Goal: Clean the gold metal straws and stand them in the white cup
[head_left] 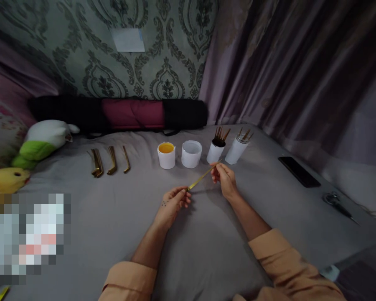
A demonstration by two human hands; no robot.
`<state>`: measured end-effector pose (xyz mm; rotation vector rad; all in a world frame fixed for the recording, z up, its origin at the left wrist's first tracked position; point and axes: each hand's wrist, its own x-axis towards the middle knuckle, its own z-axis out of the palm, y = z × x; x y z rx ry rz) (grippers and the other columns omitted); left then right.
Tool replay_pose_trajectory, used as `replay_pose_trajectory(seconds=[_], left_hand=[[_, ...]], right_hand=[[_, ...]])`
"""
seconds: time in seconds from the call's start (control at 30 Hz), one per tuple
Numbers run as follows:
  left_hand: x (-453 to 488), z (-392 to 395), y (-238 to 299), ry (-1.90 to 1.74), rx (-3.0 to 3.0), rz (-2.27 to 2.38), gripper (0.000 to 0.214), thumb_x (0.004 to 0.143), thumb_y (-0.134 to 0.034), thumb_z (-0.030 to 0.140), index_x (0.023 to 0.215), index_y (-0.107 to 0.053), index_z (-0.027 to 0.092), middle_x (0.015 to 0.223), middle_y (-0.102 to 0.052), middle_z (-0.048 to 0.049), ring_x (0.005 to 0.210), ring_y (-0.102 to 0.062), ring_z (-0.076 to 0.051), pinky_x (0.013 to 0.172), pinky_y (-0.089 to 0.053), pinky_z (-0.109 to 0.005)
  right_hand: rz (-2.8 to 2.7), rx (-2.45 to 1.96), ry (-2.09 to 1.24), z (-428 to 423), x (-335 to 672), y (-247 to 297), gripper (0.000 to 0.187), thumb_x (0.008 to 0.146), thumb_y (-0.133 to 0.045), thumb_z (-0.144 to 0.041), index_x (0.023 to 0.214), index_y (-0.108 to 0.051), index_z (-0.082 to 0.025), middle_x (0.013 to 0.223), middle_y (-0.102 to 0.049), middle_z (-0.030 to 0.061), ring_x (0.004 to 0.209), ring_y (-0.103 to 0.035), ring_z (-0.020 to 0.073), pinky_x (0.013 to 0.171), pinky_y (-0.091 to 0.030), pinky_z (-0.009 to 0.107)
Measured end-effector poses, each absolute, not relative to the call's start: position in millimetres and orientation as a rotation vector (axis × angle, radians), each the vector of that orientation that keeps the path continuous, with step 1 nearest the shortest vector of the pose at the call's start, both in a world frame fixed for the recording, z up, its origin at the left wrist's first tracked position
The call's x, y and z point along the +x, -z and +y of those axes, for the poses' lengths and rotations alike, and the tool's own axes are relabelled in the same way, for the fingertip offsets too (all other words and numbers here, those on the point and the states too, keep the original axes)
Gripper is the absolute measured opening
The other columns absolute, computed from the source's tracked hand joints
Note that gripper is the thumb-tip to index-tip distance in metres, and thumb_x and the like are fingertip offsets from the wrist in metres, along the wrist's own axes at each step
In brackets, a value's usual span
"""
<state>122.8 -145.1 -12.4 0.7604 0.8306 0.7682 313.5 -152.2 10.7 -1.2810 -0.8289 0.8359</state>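
A thin gold strip (pixel 202 178) stretches slantwise between my two hands above the grey sheet. At its lower, near end my left hand (pixel 173 205) pinches it between thumb and fingers. My right hand (pixel 224 177) is closed on the far, upper end, just in front of a white container (pixel 215 154) with a dark rim that holds several thin brown sticks. Beside it stands another white container (pixel 236 151), also with brown sticks. Further left are a white cup with a pale inside (pixel 191 158) and a white cup with yellow inside (pixel 166 159).
To the left lie two bundles of gold, bent-ended strips (pixel 96 163) (pixel 112 161) and a single one (pixel 126 159). Plush toys (pixel 40 140) sit at far left. A black and maroon roll (pixel 131 113) lies along the wall. On the right are a phone (pixel 299 171) and a dark pointed tool (pixel 340 205).
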Motion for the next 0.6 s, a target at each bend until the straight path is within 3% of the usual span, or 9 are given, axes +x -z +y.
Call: replay_pose_trajectory(seconds=[0.6], left_hand=[[122, -146, 11, -0.781, 0.738, 0.809, 0.031, 0.067, -0.064, 0.026, 0.091, -0.056, 0.009, 0.073, -0.06, -0.0066, 0.057, -0.054, -0.009, 0.049, -0.039, -0.02]], right_hand=[[-0.807, -1.263, -0.773, -156, 328, -26, 0.029, 0.074, -0.051, -0.043, 0.081, -0.059, -0.017, 0.066, -0.054, 0.0005, 0.047, -0.044, 0.0065, 0.039, -0.032, 0.02]])
